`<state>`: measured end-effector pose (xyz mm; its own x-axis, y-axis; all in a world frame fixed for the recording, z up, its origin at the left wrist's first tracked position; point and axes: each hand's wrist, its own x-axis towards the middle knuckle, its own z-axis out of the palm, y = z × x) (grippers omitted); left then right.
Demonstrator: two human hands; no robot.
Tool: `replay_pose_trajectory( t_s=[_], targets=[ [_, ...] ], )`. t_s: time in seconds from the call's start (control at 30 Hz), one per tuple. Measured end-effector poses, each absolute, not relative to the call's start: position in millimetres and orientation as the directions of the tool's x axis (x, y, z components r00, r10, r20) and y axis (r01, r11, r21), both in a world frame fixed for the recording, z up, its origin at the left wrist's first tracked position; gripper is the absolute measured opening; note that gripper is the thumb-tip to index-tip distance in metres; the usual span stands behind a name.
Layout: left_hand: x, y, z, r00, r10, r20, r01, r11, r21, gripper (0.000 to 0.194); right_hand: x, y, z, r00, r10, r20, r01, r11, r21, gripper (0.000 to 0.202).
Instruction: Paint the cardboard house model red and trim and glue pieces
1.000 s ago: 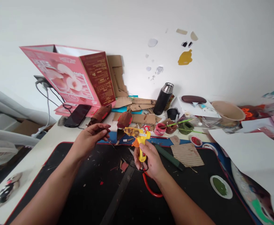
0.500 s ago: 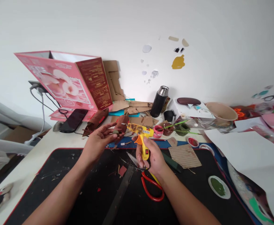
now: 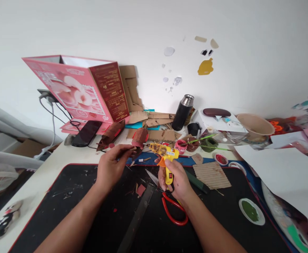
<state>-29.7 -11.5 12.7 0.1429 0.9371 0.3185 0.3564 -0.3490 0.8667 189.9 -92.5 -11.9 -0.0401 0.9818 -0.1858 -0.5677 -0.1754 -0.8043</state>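
My right hand (image 3: 176,175) is wrapped round the handle of a yellow glue gun (image 3: 168,153), whose brown-smeared nozzle points left. Facing it, my left hand (image 3: 114,163) pinches a small dark piece (image 3: 136,151), mostly hidden by the fingers, close to the nozzle tip. Just behind the fingers lies a reddish-brown rolled piece (image 3: 140,136). Below the glue gun, scissors with red handles (image 3: 173,212) rest on the black mat (image 3: 90,225), beside a dark ruler (image 3: 136,218) and a scrap of red card (image 3: 140,190).
A pink box (image 3: 77,91) stands at the back left behind a phone (image 3: 87,133). At the back are a black flask (image 3: 182,112), cardboard scraps (image 3: 159,135) and paint pots (image 3: 181,147). Corrugated card (image 3: 211,175) and a green paint dish (image 3: 250,211) lie right.
My left hand has turned, and its fingers have closed in on the small piece near the nozzle. The whole view has shifted slightly, while the glue gun remains in my right hand.
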Motion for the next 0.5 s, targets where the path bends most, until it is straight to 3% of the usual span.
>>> replay_pose_trajectory(
  t_s=[0.1,0.17,0.23,0.33,0.5],
  targets=[
    [-36.0,-14.7,9.6,0.241,0.768,0.593,0.523,-0.618,0.587,0.019,189.6,-92.8,-12.0,-0.033,0.979,-0.2,-0.56,-0.184,-0.808,0.059],
    [-39.2,-15.4,8.8,0.315,0.661,0.681,0.533,-0.717,0.449,0.023,189.2,-93.4,-12.4,-0.036,0.977,-0.211,-0.553,-0.195,-0.81,0.06],
    [-40.3,-15.8,8.9,0.348,0.621,0.702,0.53,-0.749,0.399,0.024,188.9,-94.1,-12.8,-0.04,0.977,-0.211,-0.55,-0.198,-0.812,0.06],
    [-37.7,-18.3,10.8,0.304,0.694,0.652,0.525,-0.694,0.493,0.022,188.5,-95.0,-13.4,-0.048,0.977,-0.207,-0.544,-0.2,-0.815,0.059],
    [-30.6,-23.7,16.8,0.158,0.907,0.391,0.379,-0.421,0.824,0.021,187.7,-95.6,-13.4,-0.063,0.977,-0.203,-0.543,-0.204,-0.814,0.058]
  ],
)
